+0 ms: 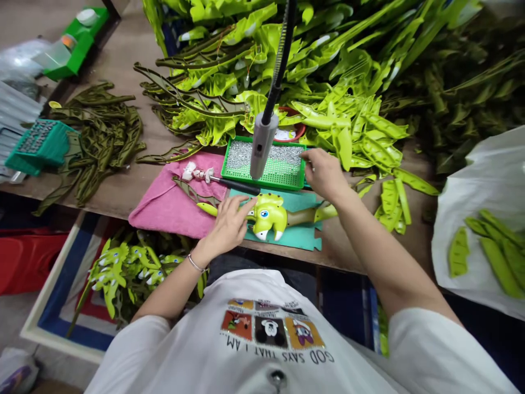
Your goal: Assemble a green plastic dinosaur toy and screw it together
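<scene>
My left hand (225,227) rests with its fingertips on the head of a lime-green plastic dinosaur toy (266,214), which lies on a teal mat (303,236). My right hand (324,174) reaches to the edge of a green tray (283,182) filled with small silver beads (266,156), and its fingertips sit just over them. Whether those fingers pinch anything is hidden. A black-handled tool (238,185) lies on a pink towel (164,202) between my hands, next to a small white lumpy piece (197,173).
A grey nozzle on a black gooseneck (261,145) stands over the tray. Heaps of lime and dark-green plastic leaf parts (254,65) cover the bench behind. A white bag (479,219) holds green pieces at right. A teal studded block (41,145) sits at left; more toys lie below the bench edge.
</scene>
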Demonstrator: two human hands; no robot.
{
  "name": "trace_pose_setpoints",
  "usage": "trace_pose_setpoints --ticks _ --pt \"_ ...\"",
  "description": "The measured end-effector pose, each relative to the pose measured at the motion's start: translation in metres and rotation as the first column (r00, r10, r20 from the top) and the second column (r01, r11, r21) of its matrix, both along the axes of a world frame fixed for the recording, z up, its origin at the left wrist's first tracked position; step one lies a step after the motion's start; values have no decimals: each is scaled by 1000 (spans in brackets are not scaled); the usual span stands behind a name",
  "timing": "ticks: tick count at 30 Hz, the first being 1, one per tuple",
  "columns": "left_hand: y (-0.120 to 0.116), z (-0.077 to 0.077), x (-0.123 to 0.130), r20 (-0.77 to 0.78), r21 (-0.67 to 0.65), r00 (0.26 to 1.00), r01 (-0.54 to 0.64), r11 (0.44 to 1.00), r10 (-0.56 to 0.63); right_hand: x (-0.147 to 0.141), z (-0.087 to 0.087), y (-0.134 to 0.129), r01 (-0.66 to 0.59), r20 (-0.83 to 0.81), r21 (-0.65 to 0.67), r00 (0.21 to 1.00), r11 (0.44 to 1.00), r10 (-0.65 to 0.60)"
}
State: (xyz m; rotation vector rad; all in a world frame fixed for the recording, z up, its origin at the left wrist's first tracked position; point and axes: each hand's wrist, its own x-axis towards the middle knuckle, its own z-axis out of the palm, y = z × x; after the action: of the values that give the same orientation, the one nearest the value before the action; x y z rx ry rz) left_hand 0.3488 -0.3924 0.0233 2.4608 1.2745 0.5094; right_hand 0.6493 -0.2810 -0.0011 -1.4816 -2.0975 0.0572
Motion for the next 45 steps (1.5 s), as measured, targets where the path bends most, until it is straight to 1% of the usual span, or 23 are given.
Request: trace_pose_setpoints --ticks 2,3,5,6,7,9,11,13,15,17,19,21,22,24,26,27,29,32,35,37,39,42,45 --pt "2 8 5 174 -66 984 -20 998 32 -16 -13 28 56 76 -76 996 996 -51" --pt "3 11 8 264 -108 962 -41 993 68 -22 -19 39 80 119 -108 991 991 -67" --pt "7 13 16 424 -230 891 -65 971 160 -29 -31 53 96 180 -142 981 985 -70" --pt "10 13 20 488 -309 849 -52 950 205 -31 -35 56 87 190 -146 980 986 -58" --pt "12 12 24 541 -391 803 -21 920 249 -32 -39 59 70 189 -144 981 987 -42" --pt "17 10 33 624 -535 708 77 841 331 -33 -44 62 36 173 -135 985 990 -12" --pt "21 8 44 672 -630 617 187 754 409 -31 -46 66 23 163 -126 987 992 -3" --pt "25 8 56 685 -691 542 271 671 487 -28 -45 70 20 153 -128 988 992 -1" --pt "30 9 69 668 -736 478 312 601 571 -25 -41 75 7 111 -161 994 987 11" --pt "36 11 83 621 -783 415 319 534 665 -23 -33 77 -23 7 -216 1000 976 25" --pt "43 13 95 555 -827 339 321 461 760 -22 -23 72 -64 -169 -262 985 963 19" --pt "49 15 105 490 -853 240 329 404 838 -24 -11 59 -145 -382 -288 924 947 25" --pt "52 16 108 466 -857 184 337 390 865 -26 -5 48 -201 -480 -294 877 935 37" --pt "54 18 112 436 -849 81 366 381 896 -31 8 24 -319 -625 -297 777 900 70" --pt "52 19 113 414 -834 10 404 375 910 -36 19 -2 -395 -696 -306 714 866 80" --pt "49 19 112 405 -828 -6 423 369 914 -38 23 -14 -406 -710 -312 700 859 73" --pt "42 19 109 392 -821 -11 447 355 920 -41 26 -33 -392 -718 -315 694 864 53" --pt "33 18 104 387 -819 3 460 342 922 -44 22 -48 -333 -720 -307 694 892 10" --pt "29 17 101 376 -823 7 463 330 927 -45 14 -54 -282 -726 -303 687 910 -29" --pt "29 16 101 374 -823 6 463 329 927 -45 12 -56 -265 -729 -306 683 914 -46" --pt "29 15 100 393 -822 20 455 342 919 -46 13 -58 -255 -742 -307 668 917 -62" --pt "27 16 97 429 -827 65 428 363 901 -47 17 -62 -251 -776 -301 625 920 -83" --pt "22 20 88 419 -840 85 413 351 904 -49 16 -71 -226 -788 -304 605 926 -111"
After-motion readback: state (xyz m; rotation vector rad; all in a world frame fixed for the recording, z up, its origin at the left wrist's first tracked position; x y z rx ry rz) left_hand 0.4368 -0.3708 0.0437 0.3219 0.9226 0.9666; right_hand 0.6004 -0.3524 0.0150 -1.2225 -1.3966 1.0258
